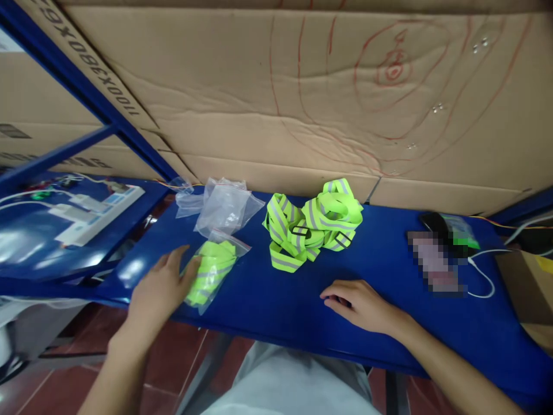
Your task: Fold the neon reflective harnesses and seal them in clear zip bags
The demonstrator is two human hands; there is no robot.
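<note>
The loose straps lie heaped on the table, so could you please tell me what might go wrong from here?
The loose straps cross over one another with a buckle among the loops, so they could snarl if pulled. The filled bag, at the left hand, lies near the front edge of the table and might drop off if nudged.

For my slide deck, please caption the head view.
Left hand at a bagged yellow-green strap, loose reflective straps beyond, right hand by itself at the blue tabletop.
</note>
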